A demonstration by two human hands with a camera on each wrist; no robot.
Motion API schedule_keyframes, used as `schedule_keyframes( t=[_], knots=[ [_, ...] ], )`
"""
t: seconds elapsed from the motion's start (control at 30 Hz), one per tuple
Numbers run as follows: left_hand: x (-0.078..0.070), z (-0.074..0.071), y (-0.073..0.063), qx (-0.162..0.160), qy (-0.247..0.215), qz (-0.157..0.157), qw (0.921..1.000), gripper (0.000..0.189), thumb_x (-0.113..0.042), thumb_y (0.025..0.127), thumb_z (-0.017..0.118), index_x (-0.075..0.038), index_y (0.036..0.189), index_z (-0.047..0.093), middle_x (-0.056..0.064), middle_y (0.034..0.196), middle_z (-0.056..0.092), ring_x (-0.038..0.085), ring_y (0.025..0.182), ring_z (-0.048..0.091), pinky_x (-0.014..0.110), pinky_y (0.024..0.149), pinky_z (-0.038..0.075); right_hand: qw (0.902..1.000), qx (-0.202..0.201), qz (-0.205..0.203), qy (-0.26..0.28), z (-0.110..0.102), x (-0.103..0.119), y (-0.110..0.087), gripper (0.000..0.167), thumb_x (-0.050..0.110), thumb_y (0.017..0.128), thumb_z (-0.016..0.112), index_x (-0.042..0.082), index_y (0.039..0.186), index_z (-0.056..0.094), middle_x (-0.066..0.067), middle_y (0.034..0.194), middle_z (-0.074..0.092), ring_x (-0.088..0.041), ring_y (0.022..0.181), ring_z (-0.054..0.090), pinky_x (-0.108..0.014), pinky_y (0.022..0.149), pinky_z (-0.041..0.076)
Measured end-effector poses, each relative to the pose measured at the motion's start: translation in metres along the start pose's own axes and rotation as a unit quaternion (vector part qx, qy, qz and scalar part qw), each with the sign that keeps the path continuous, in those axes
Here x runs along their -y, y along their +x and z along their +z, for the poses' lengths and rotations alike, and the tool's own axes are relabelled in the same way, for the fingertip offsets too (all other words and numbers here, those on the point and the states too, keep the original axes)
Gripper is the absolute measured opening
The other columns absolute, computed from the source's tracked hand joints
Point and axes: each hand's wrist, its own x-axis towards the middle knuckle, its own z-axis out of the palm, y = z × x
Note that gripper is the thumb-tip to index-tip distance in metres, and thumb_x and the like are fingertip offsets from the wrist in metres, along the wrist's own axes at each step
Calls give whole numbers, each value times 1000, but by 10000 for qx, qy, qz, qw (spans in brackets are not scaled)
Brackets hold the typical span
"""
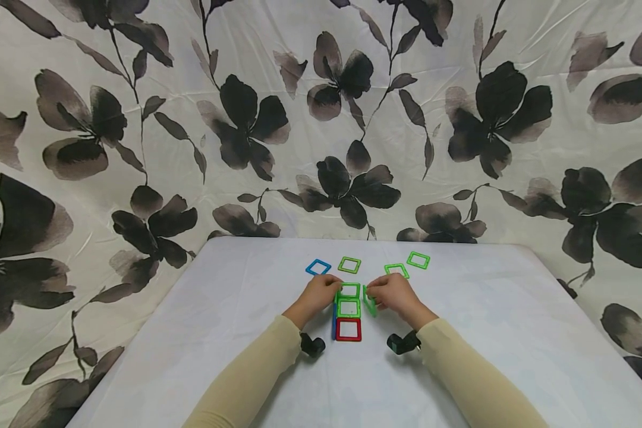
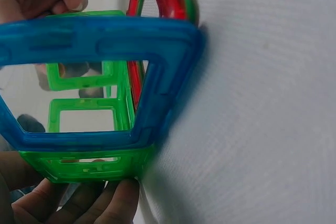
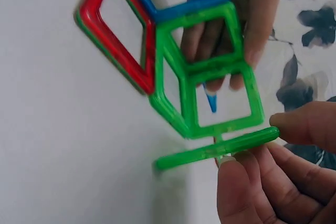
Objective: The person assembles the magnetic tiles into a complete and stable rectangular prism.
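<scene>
A row of square magnetic tiles stands in the table's middle: a red tile [image 1: 349, 339] nearest me, two green tiles behind it. Along the row's left side stands a blue tile [image 2: 94, 38] on edge. My left hand [image 1: 321, 292] pinches a green tile [image 2: 89, 169] at the far left of the row, its fingertips under that tile in the left wrist view. On the other side, my right hand [image 1: 396, 294] pinches another green tile [image 3: 218, 150] upright between thumb and fingers. That tile is close beside the far green tile [image 3: 257, 98], a narrow gap showing between them.
Beyond my hands lie loose tiles: a blue one [image 1: 323, 262], a yellowish-green one [image 1: 351, 258] and two green ones [image 1: 419, 254]. Black wrist cameras [image 1: 312, 346] hang under both wrists. A flower-printed cloth [image 1: 278, 196] rises behind the white table [image 1: 219, 321].
</scene>
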Motion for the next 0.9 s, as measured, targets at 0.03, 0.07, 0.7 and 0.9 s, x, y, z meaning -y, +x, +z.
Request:
schedule_keyframes(
  t=[0.03,0.07,0.7,0.9],
  knots=[
    [0,0,0,1,17,10,10000,30,-32,98,51,-15,118,66,2,118,64,18,102,55,39,91,49,9999,0,26,122,2,0,0,23,17,85,70,1,102,73,-10,87,71,-16,70,63,-29,60,57],
    [0,0,0,-3,25,16,10000,30,-32,99,51,-15,118,66,2,118,64,18,102,56,39,91,49,9998,-5,40,217,3,-1,-1,23,17,85,70,1,102,73,-10,88,72,-16,70,64,-29,61,57],
    [-1,0,0,2,0,12,10000,29,-31,99,51,-14,117,67,2,116,65,18,100,56,37,90,50,9944,-207,291,995,17,-5,-5,30,18,88,69,0,111,69,-12,94,73,-16,69,68,-31,66,59],
    [-1,0,1,-1,7,-7,10000,29,-31,99,51,-15,116,67,2,115,65,19,100,56,38,90,49,9940,-262,292,1017,18,-7,-4,30,19,88,69,1,112,70,-10,95,73,-15,68,68,-30,66,59]
  ],
)
